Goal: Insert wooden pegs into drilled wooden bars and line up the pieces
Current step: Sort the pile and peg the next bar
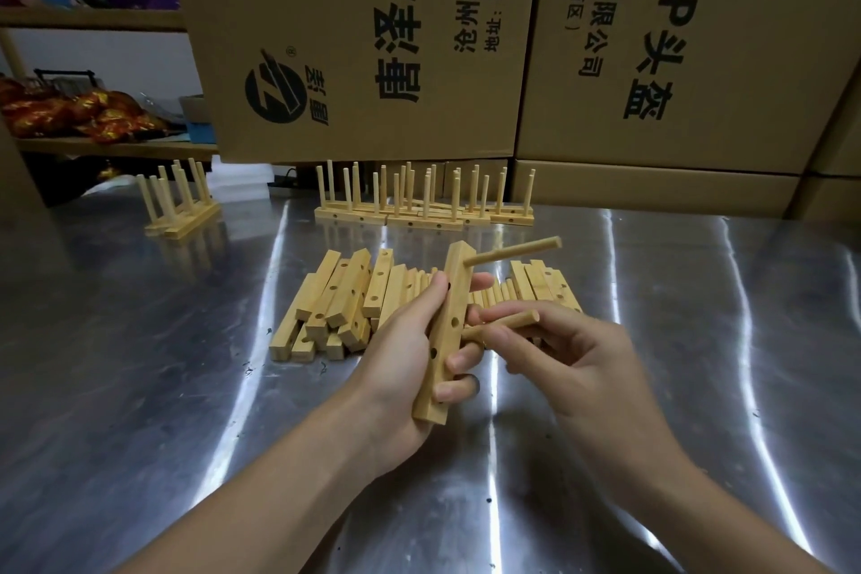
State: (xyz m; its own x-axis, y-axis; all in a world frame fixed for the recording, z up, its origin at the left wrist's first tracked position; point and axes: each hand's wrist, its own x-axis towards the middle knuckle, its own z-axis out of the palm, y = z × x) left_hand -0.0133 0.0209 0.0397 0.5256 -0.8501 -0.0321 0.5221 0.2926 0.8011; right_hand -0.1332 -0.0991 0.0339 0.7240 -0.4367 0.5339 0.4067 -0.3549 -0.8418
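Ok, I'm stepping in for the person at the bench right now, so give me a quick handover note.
Left hand grips a drilled bar, held up over the steel table.
Right hand pinches a second peg, its end at the bar's side; whether it is seated is unclear.
Done: one peg stands in the bar near its far end. Finished pieces stand in a back row and a smaller group far left.
Left: seat this peg, fill the remaining holes, line the piece up, then work through the pile of bare bars and loose pegs.

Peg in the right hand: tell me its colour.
The peg is light tan wood; head view.
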